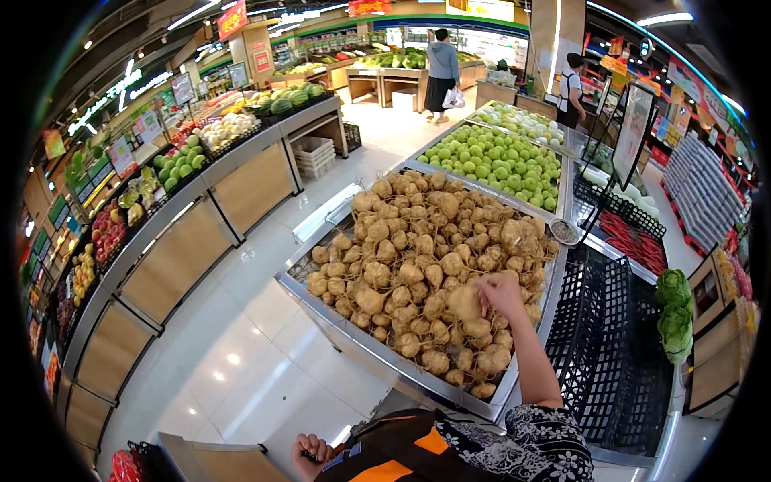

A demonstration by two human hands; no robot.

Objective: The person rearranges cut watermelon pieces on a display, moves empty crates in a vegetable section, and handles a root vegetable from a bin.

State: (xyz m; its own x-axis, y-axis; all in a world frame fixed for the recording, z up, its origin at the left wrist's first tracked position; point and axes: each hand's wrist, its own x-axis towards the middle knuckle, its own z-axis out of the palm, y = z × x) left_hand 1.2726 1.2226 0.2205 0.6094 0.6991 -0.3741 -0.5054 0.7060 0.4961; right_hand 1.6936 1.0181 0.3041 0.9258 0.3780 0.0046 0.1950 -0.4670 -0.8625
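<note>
At about seven o'clock, low in the view, the left hand point(309, 447) is curled shut around what looks like a bar or handle at the edge of a pale surface; what it grips is too hidden to tell for sure. Nothing there shows any picked produce: no bag, basket or gathered root is in sight near that hand. Toward the centre lies the steel display bin point(337, 321), heaped with knobbly tan roots point(401, 249), the pile full from its ten o'clock corner to its four o'clock edge. At roughly four o'clock from the heap's middle, the right hand point(499, 293) reaches in, its fingers clamped around one rounded tan root point(466, 303), which sits at the surface of the pile and touches its neighbours. I judge the picking to be at an early point: a single root is gripped but not yet lifted clear, and the rest of the heap looks untouched. Further right, at three o'clock, stand the black plastic crates point(602, 337), and beyond them green cabbages point(673, 309); at one o'clock a bin of green apples point(498, 165).
</note>
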